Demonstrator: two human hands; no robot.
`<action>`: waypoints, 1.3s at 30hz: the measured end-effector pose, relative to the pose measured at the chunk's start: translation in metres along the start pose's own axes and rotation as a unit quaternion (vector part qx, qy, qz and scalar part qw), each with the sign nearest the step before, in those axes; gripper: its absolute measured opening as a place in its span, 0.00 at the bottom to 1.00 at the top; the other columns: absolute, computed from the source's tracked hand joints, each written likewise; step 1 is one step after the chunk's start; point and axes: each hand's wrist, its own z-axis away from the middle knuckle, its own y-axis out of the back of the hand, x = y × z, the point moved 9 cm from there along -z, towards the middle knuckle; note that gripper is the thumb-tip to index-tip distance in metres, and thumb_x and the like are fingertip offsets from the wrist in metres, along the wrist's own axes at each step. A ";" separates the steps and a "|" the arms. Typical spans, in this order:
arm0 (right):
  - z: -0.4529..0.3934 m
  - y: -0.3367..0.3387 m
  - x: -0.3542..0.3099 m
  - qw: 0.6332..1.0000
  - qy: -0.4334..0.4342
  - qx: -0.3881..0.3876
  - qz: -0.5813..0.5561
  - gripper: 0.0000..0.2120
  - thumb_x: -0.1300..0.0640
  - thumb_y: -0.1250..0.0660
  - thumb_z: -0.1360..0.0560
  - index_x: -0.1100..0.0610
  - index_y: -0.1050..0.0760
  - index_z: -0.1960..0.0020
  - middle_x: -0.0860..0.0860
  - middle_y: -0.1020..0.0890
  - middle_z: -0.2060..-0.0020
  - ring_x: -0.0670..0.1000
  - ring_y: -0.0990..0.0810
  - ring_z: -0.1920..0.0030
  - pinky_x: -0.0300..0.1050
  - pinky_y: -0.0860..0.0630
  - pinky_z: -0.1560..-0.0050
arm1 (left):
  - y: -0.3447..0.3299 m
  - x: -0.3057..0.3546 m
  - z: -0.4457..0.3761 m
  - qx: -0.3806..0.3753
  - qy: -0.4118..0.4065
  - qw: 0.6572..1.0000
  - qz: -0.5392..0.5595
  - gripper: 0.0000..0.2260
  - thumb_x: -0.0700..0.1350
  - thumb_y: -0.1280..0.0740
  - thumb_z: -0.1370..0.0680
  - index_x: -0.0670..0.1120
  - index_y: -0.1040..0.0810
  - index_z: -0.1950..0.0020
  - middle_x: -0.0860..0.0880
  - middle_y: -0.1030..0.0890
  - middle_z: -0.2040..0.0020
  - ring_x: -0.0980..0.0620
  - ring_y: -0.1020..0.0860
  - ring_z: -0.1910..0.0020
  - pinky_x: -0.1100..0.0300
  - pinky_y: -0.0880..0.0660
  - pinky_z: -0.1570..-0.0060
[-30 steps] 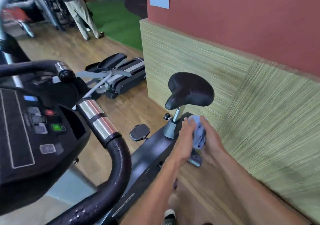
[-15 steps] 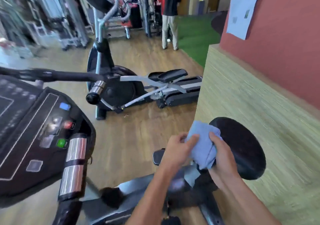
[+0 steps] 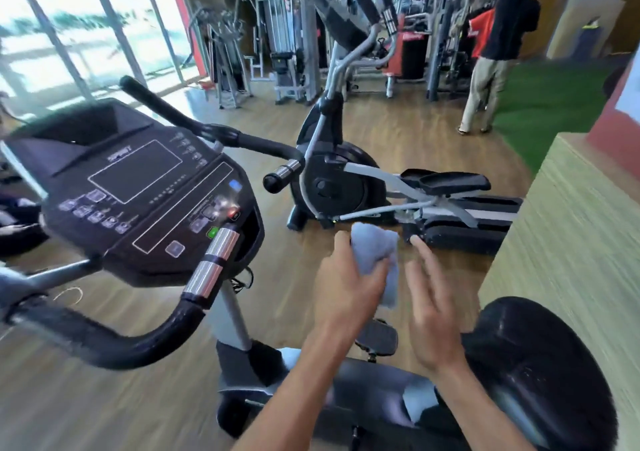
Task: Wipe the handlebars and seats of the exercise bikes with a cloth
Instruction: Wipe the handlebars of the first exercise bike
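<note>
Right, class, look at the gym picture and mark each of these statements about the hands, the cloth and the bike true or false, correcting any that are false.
1. The left hand grips the blue cloth. True.
2. The right hand grips the cloth as well. False: its fingers are spread open beside the cloth and hold nothing.
3. The cloth is pressed on the seat. False: it is held in the air, apart from the seat.
4. The bike's console lies left of the hands. True.
5. The near handlebar carries silver metal bands. True.
</note>
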 end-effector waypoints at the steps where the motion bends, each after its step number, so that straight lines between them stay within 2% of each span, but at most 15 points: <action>1: 0.007 -0.020 -0.005 0.994 -0.039 -0.040 -0.092 0.22 0.43 0.42 0.17 0.51 0.27 0.28 0.45 0.22 0.31 0.40 0.26 0.31 0.47 0.33 0.26 | 0.014 0.009 0.009 0.025 -0.017 0.999 -0.033 0.18 0.59 0.28 0.26 0.50 0.32 0.49 0.50 0.19 0.57 0.44 0.20 0.57 0.47 0.23 0.59; 3: 0.020 -0.055 -0.015 0.965 -0.099 -0.084 -0.227 0.22 0.44 0.46 0.15 0.56 0.20 0.37 0.51 0.15 0.42 0.48 0.19 0.38 0.52 0.27 0.31 | 0.036 0.023 0.029 0.043 -0.046 0.995 -0.081 0.17 0.60 0.29 0.26 0.53 0.31 0.47 0.53 0.18 0.58 0.45 0.20 0.58 0.48 0.23 0.59; 5: 0.028 -0.074 -0.022 0.949 -0.119 -0.071 -0.283 0.23 0.45 0.47 0.15 0.57 0.18 0.42 0.55 0.14 0.47 0.53 0.16 0.42 0.50 0.22 0.37 | 0.055 0.028 0.045 0.028 -0.067 0.994 -0.081 0.18 0.62 0.32 0.26 0.56 0.27 0.41 0.55 0.17 0.55 0.50 0.18 0.56 0.49 0.21 0.55; 10: 0.052 -0.127 -0.057 0.909 -0.111 -0.105 -0.388 0.27 0.41 0.46 0.16 0.52 0.12 0.53 0.52 0.13 0.54 0.49 0.14 0.54 0.42 0.17 0.53 | 0.131 0.013 0.072 0.001 -0.067 0.997 0.046 0.28 0.64 0.40 0.31 0.54 0.16 0.38 0.56 0.14 0.46 0.56 0.18 0.47 0.52 0.22 0.42; 14: 0.069 -0.180 -0.089 0.930 -0.070 -0.099 -0.348 0.23 0.37 0.24 0.31 0.55 0.17 0.48 0.53 0.15 0.54 0.53 0.15 0.55 0.49 0.18 0.53 | 0.203 -0.007 0.081 0.035 -0.048 0.986 0.153 0.24 0.63 0.37 0.25 0.46 0.14 0.44 0.44 0.15 0.47 0.46 0.17 0.47 0.46 0.22 0.42; 16: 0.078 -0.209 -0.100 0.936 -0.066 -0.089 -0.335 0.24 0.42 0.23 0.34 0.57 0.18 0.46 0.53 0.15 0.53 0.54 0.15 0.54 0.57 0.18 0.49 | 0.240 -0.019 0.086 0.063 -0.045 0.976 0.205 0.19 0.55 0.36 0.19 0.42 0.14 0.42 0.41 0.14 0.46 0.49 0.17 0.49 0.56 0.21 0.48; 18: 0.084 -0.239 -0.112 0.942 -0.056 -0.104 -0.314 0.25 0.46 0.21 0.33 0.60 0.19 0.42 0.49 0.14 0.56 0.51 0.15 0.54 0.55 0.16 0.49 | 0.278 -0.035 0.093 0.113 -0.028 0.963 0.244 0.18 0.48 0.40 0.14 0.37 0.16 0.42 0.37 0.15 0.46 0.49 0.17 0.51 0.58 0.22 0.51; 21: 0.090 -0.287 -0.125 0.940 -0.045 -0.165 -0.295 0.13 0.55 0.21 0.27 0.59 0.19 0.47 0.43 0.16 0.64 0.44 0.16 0.62 0.41 0.20 0.63 | 0.329 -0.064 0.096 0.178 0.003 0.947 0.268 0.18 0.47 0.42 0.14 0.37 0.16 0.43 0.38 0.14 0.47 0.46 0.16 0.48 0.53 0.20 0.45; 25: 0.101 -0.355 -0.150 0.917 -0.021 -0.287 -0.278 0.18 0.48 0.24 0.31 0.57 0.19 0.46 0.48 0.16 0.60 0.48 0.17 0.59 0.45 0.19 0.58 | 0.364 -0.085 0.087 0.203 -0.008 0.943 0.264 0.17 0.51 0.39 0.15 0.42 0.16 0.41 0.43 0.14 0.44 0.45 0.17 0.40 0.48 0.23 0.35; 27: 0.106 -0.381 -0.161 0.907 0.016 -0.341 -0.246 0.22 0.46 0.22 0.32 0.57 0.20 0.43 0.50 0.17 0.57 0.48 0.18 0.58 0.43 0.19 0.56 | 0.371 -0.093 0.083 0.213 -0.015 0.930 0.300 0.21 0.57 0.38 0.20 0.42 0.16 0.41 0.44 0.14 0.44 0.47 0.17 0.42 0.51 0.23 0.38; 31: 0.098 -0.418 -0.181 0.898 0.142 -0.387 -0.156 0.15 0.56 0.23 0.28 0.51 0.20 0.44 0.45 0.17 0.57 0.45 0.18 0.58 0.45 0.20 0.55 | 0.403 -0.118 0.070 0.211 0.023 0.909 0.358 0.31 0.61 0.50 0.15 0.39 0.17 0.44 0.42 0.14 0.47 0.51 0.17 0.48 0.52 0.23 0.40; 33: 0.096 -0.427 -0.193 0.897 0.237 -0.365 -0.079 0.19 0.50 0.25 0.30 0.49 0.21 0.41 0.44 0.17 0.58 0.45 0.19 0.60 0.42 0.22 0.58 | 0.431 -0.128 0.065 0.238 0.048 0.920 0.309 0.33 0.61 0.51 0.15 0.40 0.15 0.48 0.43 0.13 0.49 0.48 0.17 0.48 0.51 0.24 0.39; 35: 0.102 -0.433 -0.206 0.881 0.344 -0.324 -0.014 0.25 0.47 0.27 0.32 0.50 0.23 0.36 0.45 0.18 0.53 0.48 0.19 0.56 0.41 0.23 0.56 | 0.469 -0.141 0.061 0.317 0.069 0.915 0.240 0.28 0.58 0.47 0.14 0.40 0.14 0.50 0.43 0.13 0.51 0.46 0.15 0.51 0.54 0.22 0.46; 37: 0.120 -0.456 -0.202 0.826 0.443 -0.329 0.116 0.32 0.47 0.26 0.32 0.54 0.27 0.30 0.53 0.19 0.41 0.56 0.20 0.44 0.50 0.22 0.45 | 0.502 -0.154 0.052 0.385 0.082 0.898 0.196 0.21 0.52 0.42 0.15 0.39 0.14 0.49 0.43 0.13 0.52 0.47 0.15 0.56 0.55 0.22 0.53; 39: 0.142 -0.487 -0.176 0.728 0.505 -0.349 0.304 0.40 0.43 0.25 0.31 0.55 0.33 0.24 0.58 0.27 0.29 0.61 0.29 0.30 0.60 0.29 0.32 | 0.519 -0.166 0.034 0.390 0.100 0.903 0.151 0.15 0.47 0.38 0.16 0.40 0.15 0.47 0.45 0.13 0.49 0.49 0.15 0.56 0.59 0.23 0.58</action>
